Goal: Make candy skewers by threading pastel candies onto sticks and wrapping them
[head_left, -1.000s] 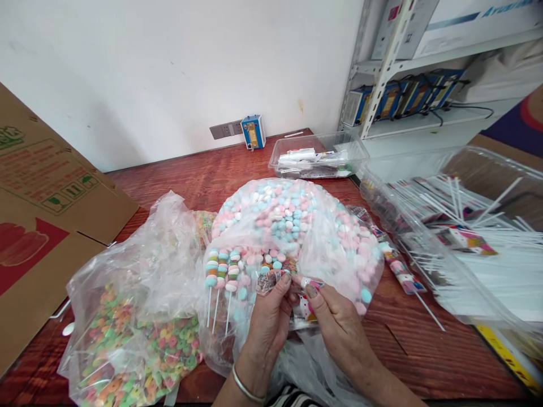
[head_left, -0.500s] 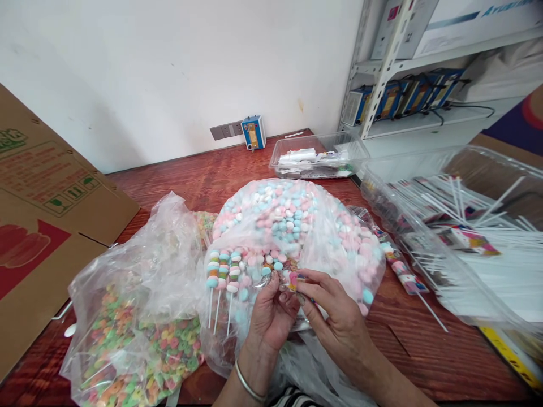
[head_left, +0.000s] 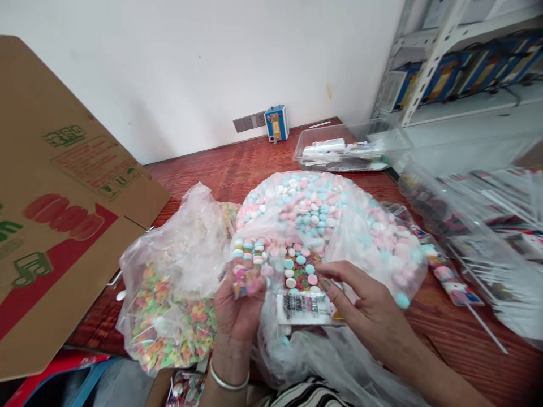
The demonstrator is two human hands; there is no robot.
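Note:
My left hand (head_left: 237,308) is closed around a few candy skewers (head_left: 246,265), their stacked pastel discs showing above my fingers. My right hand (head_left: 365,308) rests on the big clear bag of pink, blue and white candies (head_left: 322,215), its fingers pinching the edge of a small printed wrapper (head_left: 303,305) with a barcode that lies on the bag's near side. A silver bangle sits on my left wrist. A second clear bag of small multicoloured candies (head_left: 169,316) lies just left of my left hand.
A large cardboard box (head_left: 63,215) leans at the left. A clear tray (head_left: 352,150) stands at the back of the red-brown wooden table (head_left: 229,169). White sticks in clear plastic (head_left: 487,243) lie at the right, a wrapped skewer (head_left: 449,277) beside them. Metal shelving stands behind.
The view swung left. My left hand has taken up the candy skewers that lay on the bag. My right hand has dropped onto the barcode wrapper.

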